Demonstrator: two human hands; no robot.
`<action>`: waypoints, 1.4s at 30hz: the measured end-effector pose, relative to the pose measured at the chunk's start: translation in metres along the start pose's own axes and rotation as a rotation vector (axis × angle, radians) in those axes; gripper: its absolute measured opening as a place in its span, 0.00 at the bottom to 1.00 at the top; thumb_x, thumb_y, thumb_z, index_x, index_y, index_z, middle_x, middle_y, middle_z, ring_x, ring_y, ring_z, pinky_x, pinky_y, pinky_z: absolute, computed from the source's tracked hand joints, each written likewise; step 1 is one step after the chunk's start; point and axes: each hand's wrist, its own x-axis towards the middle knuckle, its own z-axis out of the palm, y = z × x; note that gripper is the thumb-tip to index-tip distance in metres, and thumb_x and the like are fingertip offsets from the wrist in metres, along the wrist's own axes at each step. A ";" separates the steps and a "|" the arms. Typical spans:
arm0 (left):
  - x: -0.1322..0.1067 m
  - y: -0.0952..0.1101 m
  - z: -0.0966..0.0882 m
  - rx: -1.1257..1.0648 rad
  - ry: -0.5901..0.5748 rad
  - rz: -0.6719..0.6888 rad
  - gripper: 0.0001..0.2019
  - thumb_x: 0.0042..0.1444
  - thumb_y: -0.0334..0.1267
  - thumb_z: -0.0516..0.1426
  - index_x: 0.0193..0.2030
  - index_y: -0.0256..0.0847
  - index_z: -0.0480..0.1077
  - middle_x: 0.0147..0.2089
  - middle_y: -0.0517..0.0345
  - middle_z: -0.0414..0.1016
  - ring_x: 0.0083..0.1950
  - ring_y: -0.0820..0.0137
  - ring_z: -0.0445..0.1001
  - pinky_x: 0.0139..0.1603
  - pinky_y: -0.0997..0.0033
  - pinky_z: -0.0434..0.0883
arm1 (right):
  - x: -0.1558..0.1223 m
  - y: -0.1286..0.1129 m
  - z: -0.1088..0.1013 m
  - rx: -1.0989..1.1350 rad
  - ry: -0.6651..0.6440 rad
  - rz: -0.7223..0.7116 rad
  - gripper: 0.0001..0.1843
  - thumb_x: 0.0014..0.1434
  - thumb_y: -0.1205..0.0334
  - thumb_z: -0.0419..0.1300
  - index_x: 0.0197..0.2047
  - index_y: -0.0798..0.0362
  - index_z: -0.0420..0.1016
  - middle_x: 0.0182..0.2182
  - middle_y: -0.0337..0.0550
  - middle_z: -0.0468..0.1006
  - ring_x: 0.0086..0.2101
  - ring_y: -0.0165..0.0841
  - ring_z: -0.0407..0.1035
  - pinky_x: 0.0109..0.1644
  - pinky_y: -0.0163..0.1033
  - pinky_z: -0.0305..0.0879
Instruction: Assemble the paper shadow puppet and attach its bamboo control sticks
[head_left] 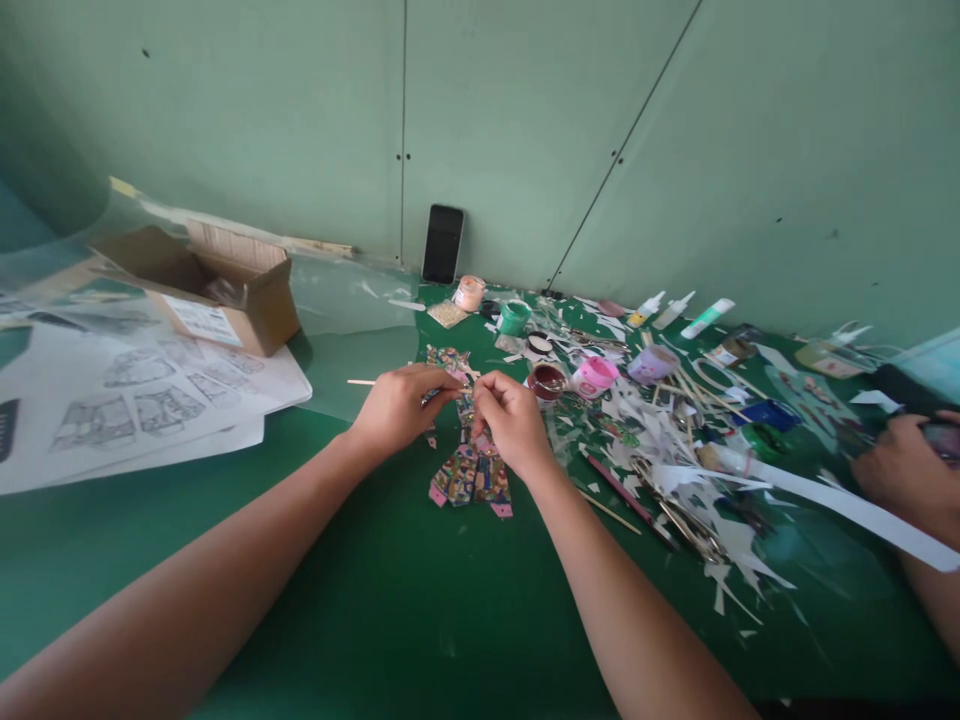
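My left hand (405,405) is closed in a pinch. A thin pale stick (360,382) juts out to its left, in line with the pinched fingertips. Close beside it, my right hand (514,415) also pinches, its fingertips nearly meeting those of the left. Whatever lies between the right fingers is too small to make out. Both hands are over a figure of colourful patterned paper pieces (456,472) with pink tips, lying on the green table (450,610). The hands hide the figure's middle; another patterned part (448,357) shows beyond them.
Left are an open cardboard box (270,305) and printed sheets (217,425). A phone (443,243) leans on the wall. Paint jars (595,376), paper scraps (622,415), scissors (686,525) and glue bottles (646,309) crowd the right. Another person's hand (911,470) is at far right.
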 end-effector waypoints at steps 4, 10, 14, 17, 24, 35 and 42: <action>0.001 -0.001 -0.001 0.022 -0.027 -0.051 0.07 0.62 0.37 0.57 0.40 0.42 0.77 0.38 0.57 0.82 0.38 0.69 0.80 0.42 0.71 0.74 | 0.001 0.003 0.001 -0.017 0.032 0.004 0.10 0.57 0.55 0.53 0.26 0.49 0.64 0.12 0.29 0.63 0.14 0.28 0.61 0.21 0.33 0.56; 0.005 -0.003 -0.004 0.028 -0.133 -0.046 0.11 0.64 0.39 0.54 0.43 0.40 0.77 0.40 0.54 0.82 0.41 0.66 0.79 0.42 0.70 0.73 | 0.001 0.008 0.000 -0.165 0.068 -0.081 0.10 0.59 0.56 0.54 0.27 0.49 0.64 0.14 0.28 0.62 0.16 0.26 0.59 0.23 0.33 0.54; 0.004 -0.003 -0.005 0.058 -0.113 -0.035 0.10 0.63 0.38 0.55 0.39 0.40 0.77 0.37 0.55 0.81 0.39 0.67 0.79 0.41 0.71 0.73 | 0.000 0.008 0.000 -0.087 0.028 -0.054 0.11 0.59 0.55 0.53 0.27 0.49 0.63 0.13 0.28 0.62 0.14 0.26 0.59 0.21 0.33 0.53; 0.003 -0.002 -0.003 0.078 -0.072 -0.022 0.09 0.63 0.38 0.55 0.38 0.40 0.77 0.36 0.55 0.81 0.37 0.68 0.79 0.40 0.71 0.73 | 0.000 0.007 0.002 -0.007 0.010 -0.016 0.11 0.58 0.54 0.53 0.27 0.49 0.63 0.12 0.28 0.63 0.13 0.27 0.60 0.20 0.33 0.54; 0.000 0.000 -0.003 0.080 0.015 0.050 0.08 0.62 0.38 0.56 0.37 0.41 0.77 0.35 0.57 0.82 0.35 0.70 0.79 0.39 0.73 0.73 | 0.000 0.004 0.000 0.090 -0.009 0.032 0.11 0.57 0.55 0.55 0.26 0.49 0.64 0.13 0.28 0.64 0.14 0.27 0.61 0.20 0.32 0.56; 0.006 -0.002 -0.007 0.048 -0.081 0.015 0.11 0.64 0.39 0.54 0.39 0.39 0.77 0.36 0.54 0.81 0.38 0.68 0.79 0.40 0.70 0.74 | 0.000 0.000 -0.004 -0.092 0.006 -0.051 0.11 0.58 0.55 0.54 0.27 0.49 0.64 0.13 0.29 0.63 0.15 0.26 0.60 0.22 0.32 0.55; 0.002 0.001 -0.004 0.077 0.001 0.056 0.09 0.63 0.37 0.55 0.38 0.40 0.77 0.34 0.55 0.81 0.37 0.69 0.78 0.40 0.72 0.73 | -0.001 -0.001 -0.002 0.024 -0.012 0.000 0.09 0.57 0.58 0.54 0.26 0.49 0.64 0.12 0.28 0.64 0.14 0.26 0.61 0.22 0.32 0.56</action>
